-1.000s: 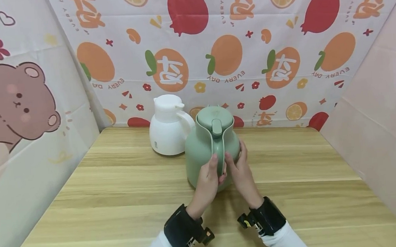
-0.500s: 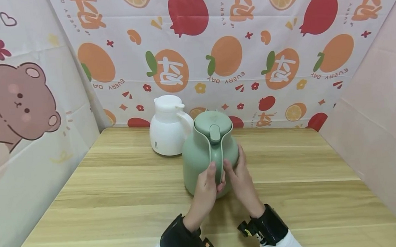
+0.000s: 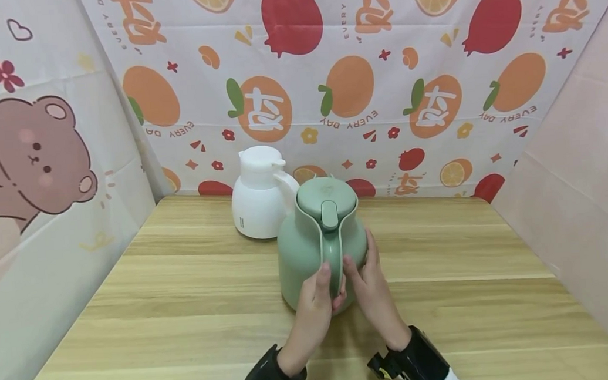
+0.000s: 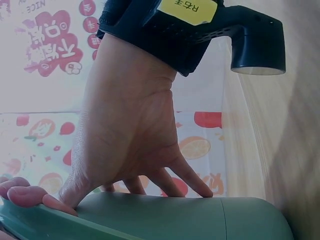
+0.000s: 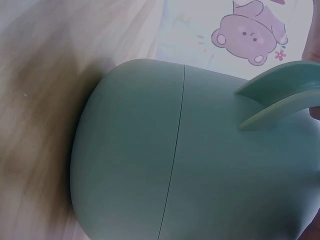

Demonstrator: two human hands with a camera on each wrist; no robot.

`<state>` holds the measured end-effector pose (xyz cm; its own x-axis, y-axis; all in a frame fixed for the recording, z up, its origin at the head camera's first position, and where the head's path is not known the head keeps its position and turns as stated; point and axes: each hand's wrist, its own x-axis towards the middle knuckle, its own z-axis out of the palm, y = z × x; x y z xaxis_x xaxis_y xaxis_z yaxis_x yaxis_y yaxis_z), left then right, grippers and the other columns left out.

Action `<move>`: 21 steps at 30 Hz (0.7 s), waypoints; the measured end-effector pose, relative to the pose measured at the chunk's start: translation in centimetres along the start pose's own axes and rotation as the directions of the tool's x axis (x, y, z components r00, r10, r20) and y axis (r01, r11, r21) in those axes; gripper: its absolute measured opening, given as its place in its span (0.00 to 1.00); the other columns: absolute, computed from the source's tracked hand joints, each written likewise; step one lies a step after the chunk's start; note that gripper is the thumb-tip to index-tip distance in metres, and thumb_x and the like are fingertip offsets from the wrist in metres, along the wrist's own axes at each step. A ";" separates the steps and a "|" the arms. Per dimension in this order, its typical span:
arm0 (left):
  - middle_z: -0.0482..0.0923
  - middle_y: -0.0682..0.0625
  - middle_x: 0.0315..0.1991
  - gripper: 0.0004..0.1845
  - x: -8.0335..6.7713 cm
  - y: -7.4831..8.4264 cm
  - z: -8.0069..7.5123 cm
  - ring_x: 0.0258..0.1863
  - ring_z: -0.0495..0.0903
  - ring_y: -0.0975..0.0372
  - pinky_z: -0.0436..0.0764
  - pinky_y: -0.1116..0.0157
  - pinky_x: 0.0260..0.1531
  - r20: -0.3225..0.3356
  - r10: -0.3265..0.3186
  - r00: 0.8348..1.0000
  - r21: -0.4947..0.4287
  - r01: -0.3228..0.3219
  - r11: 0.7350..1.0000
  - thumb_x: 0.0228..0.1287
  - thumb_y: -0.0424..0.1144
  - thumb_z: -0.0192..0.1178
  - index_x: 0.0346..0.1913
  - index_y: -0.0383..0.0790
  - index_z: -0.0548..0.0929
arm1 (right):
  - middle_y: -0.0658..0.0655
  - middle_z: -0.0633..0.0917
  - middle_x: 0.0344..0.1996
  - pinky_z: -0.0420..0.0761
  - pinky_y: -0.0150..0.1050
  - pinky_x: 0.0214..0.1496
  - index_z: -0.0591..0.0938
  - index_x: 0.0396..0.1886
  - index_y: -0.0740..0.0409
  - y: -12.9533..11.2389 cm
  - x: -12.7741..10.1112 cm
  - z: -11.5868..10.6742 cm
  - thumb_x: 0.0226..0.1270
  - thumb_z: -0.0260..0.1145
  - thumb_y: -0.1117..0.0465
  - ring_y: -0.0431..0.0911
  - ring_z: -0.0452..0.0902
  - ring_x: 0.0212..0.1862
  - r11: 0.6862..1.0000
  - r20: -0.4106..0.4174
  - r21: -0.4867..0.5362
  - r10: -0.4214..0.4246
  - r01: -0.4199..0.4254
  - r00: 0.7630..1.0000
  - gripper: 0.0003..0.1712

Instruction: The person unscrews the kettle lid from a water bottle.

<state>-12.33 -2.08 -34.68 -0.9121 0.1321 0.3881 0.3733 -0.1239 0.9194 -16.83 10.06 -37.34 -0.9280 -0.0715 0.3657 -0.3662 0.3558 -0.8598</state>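
Head view: two jugs on the wooden counter point(image 3: 184, 292), one green jug point(image 3: 308, 254) in front and one white jug point(image 3: 259, 202) just behind it; left hand point(image 3: 314, 298) curls its fingers round the green handle point(image 3: 333, 258), right hand point(image 3: 371, 279) lies with straight fingers against the body. Left wrist view: left hand point(image 4: 130, 135) only, fingers point(image 4: 192, 180) spread and resting on the green jug point(image 4: 200, 217), white jug unseen. Right wrist view: green jug point(image 5: 175, 155) and handle point(image 5: 280, 100) close up, standing on the counter point(image 5: 45, 100); hand state cannot be told.

The left hand point(image 3: 315, 295) hides the green jug's handle point(image 3: 333, 258) lower end (head view).
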 end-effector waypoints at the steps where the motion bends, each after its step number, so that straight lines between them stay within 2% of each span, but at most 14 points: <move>1: 0.60 0.53 0.12 0.28 -0.1 0.1 0.0 0.13 0.60 0.65 0.62 0.72 0.16 0.000 0.000 1.000 -0.002 0.000 1.000 0.76 0.43 0.29 0.19 0.34 0.66 | 0.60 0.53 0.68 0.55 0.54 0.63 0.40 0.72 0.51 -0.1 -0.1 0.0 0.70 0.52 0.48 0.53 0.53 0.65 1.000 0.003 0.006 0.003 -0.003 1.000 0.41; 11: 0.60 0.53 0.12 0.28 -0.9 0.7 0.1 0.13 0.60 0.65 0.62 0.72 0.17 -0.009 -0.025 1.000 -0.003 0.025 1.000 0.76 0.43 0.29 0.19 0.34 0.66 | 0.62 0.50 0.69 0.53 0.57 0.62 0.40 0.72 0.53 -0.5 -0.9 -0.1 0.71 0.50 0.49 0.55 0.50 0.66 1.000 0.024 0.006 0.001 -0.001 1.000 0.40; 21: 0.60 0.54 0.12 0.28 -1.8 1.1 0.4 0.12 0.61 0.67 0.63 0.72 0.16 -0.024 -0.025 0.999 0.011 0.025 1.000 0.76 0.42 0.28 0.18 0.33 0.66 | 0.58 0.48 0.69 0.54 0.56 0.62 0.40 0.72 0.51 -1.0 -1.7 -0.2 0.71 0.51 0.50 0.52 0.49 0.67 0.999 0.037 0.030 0.017 -0.018 0.999 0.41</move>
<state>-10.24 -2.08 -34.31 -0.9248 0.1117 0.3637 0.3523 -0.1096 0.9295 -14.89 10.01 -36.99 -0.9360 -0.0995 0.3376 -0.3511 0.3288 -0.8767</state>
